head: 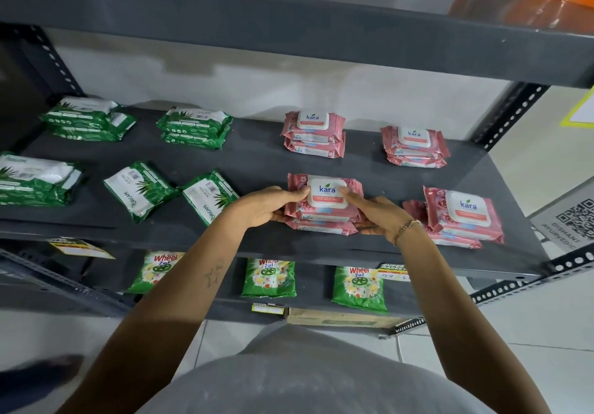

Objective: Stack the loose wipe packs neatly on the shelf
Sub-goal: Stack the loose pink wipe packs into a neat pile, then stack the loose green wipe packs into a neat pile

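Note:
On the dark grey shelf (pixel 257 163), a pink Kara wipe pack (pixel 326 196) lies on top of a pink pack stack at the front centre. My left hand (pixel 270 206) grips its left edge and my right hand (pixel 379 216) grips its right edge. Other pink stacks sit behind (pixel 313 134), at the back right (pixel 414 145) and at the front right (pixel 463 216), the last one skewed. Two single green Origami packs (pixel 138 190) (pixel 210 200) lie loose and slanted at the front left.
Green pack stacks stand at the back left (pixel 88 119), back centre (pixel 194 127) and far left front (pixel 35 179). The shelf below holds green Wheel detergent bags (pixel 268 277). An upper shelf (pixel 289 25) overhangs. A QR sign (pixel 572 217) hangs on the right post.

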A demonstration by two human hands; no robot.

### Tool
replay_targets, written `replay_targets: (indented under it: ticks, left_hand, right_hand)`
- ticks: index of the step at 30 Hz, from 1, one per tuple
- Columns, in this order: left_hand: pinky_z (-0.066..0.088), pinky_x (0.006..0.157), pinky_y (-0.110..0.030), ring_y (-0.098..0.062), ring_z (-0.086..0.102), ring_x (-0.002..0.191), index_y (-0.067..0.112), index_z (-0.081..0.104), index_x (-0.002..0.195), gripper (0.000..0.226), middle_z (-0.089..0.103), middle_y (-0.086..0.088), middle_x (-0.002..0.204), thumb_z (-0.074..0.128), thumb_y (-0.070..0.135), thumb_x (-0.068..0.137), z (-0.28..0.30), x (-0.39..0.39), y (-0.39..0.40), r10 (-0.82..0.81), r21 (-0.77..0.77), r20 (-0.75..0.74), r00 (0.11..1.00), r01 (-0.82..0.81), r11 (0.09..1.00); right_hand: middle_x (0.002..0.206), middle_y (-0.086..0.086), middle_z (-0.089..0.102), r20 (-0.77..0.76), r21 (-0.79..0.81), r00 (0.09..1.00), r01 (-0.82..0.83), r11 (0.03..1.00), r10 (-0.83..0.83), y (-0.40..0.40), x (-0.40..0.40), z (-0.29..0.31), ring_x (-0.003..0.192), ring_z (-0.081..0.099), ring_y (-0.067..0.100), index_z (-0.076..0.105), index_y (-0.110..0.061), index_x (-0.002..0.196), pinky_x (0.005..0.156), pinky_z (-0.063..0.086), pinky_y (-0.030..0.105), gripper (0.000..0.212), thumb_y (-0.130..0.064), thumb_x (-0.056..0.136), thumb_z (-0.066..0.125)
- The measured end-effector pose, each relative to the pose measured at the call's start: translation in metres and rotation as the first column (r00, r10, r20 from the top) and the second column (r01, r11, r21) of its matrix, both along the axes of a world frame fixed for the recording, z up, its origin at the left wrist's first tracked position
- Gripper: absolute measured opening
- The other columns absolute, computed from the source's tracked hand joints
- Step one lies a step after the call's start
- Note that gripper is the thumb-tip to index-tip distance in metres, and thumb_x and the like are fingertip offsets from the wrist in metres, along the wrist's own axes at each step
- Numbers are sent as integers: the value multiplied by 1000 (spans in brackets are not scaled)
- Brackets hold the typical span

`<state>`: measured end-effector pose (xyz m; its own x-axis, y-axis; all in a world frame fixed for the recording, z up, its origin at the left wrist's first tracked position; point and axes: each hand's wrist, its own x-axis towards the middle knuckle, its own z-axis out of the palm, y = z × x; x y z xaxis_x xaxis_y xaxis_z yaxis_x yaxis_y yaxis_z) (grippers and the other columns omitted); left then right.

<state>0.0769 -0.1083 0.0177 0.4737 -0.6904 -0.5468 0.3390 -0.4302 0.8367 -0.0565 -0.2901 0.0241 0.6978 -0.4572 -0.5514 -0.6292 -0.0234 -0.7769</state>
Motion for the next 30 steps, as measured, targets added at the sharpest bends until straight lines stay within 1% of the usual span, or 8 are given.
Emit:
replay_targets:
  ticks: [6,8,12,14,17,21,26,30]
  left_hand:
    - [55,87,-33,-20,67,94,3,64,112,48,70,-13,109,57,44,89,5,-3,-3,-20,36,42,999,18,999]
    - [53,91,-34,-23,68,94,2,67,108,67,72,-13,105,54,63,83,5,-3,-2,-97,172,214,972,60,983]
    - [47,75,-32,-27,64,94,3,62,106,76,64,-7,96,36,71,85,16,-14,5,-256,406,724,641,-96,909]
    - [49,82,-33,-26,64,101,3,59,119,64,66,-10,111,41,59,91,22,-17,20,-76,212,853,517,-210,954]
    - [50,77,-32,-27,65,90,5,66,107,32,68,-12,102,50,31,96,19,-7,66,217,-137,944,249,-302,943]
    - [45,83,-40,-35,58,96,2,65,106,26,65,-18,101,46,16,96,-9,14,150,212,-166,976,41,-491,855]
    - [36,92,-41,-40,50,105,0,58,121,30,59,-24,113,50,10,94,-57,35,245,195,-75,971,141,-593,802]
    - [35,106,-45,-39,46,123,-1,50,133,49,52,-23,134,40,29,95,-87,50,299,47,88,961,273,-463,882]
  right_hand:
    - [91,6,71,-9,-11,1000,27,1000,-27,-1,0,3,77,64,16,65,-9,101,74,54,29,60,-62,73,62]
    - [97,11,71,-41,-26,999,14,1000,-15,-2,-1,5,81,64,19,66,-8,102,73,54,28,64,-65,72,61]
    - [87,18,63,-57,-210,998,-30,977,19,-3,-1,16,76,57,23,62,-5,81,66,47,27,64,-68,79,49]
    - [82,23,63,19,-354,1000,-16,935,25,-1,3,28,72,54,24,63,-2,77,74,46,37,61,-60,85,47]
    - [72,16,55,180,-549,975,-13,836,134,11,16,46,70,47,21,55,-4,66,69,40,34,41,-33,94,46]
    - [76,14,64,303,-775,878,0,632,372,74,47,51,68,57,27,58,-9,70,65,48,32,24,-16,91,50]
    - [102,19,66,186,-727,789,-291,622,586,172,87,20,98,60,32,69,-8,100,88,47,36,25,-23,88,53]
    - [133,20,43,-44,-731,824,-413,544,565,216,115,-2,125,40,37,47,-5,132,105,32,40,50,-29,88,53]
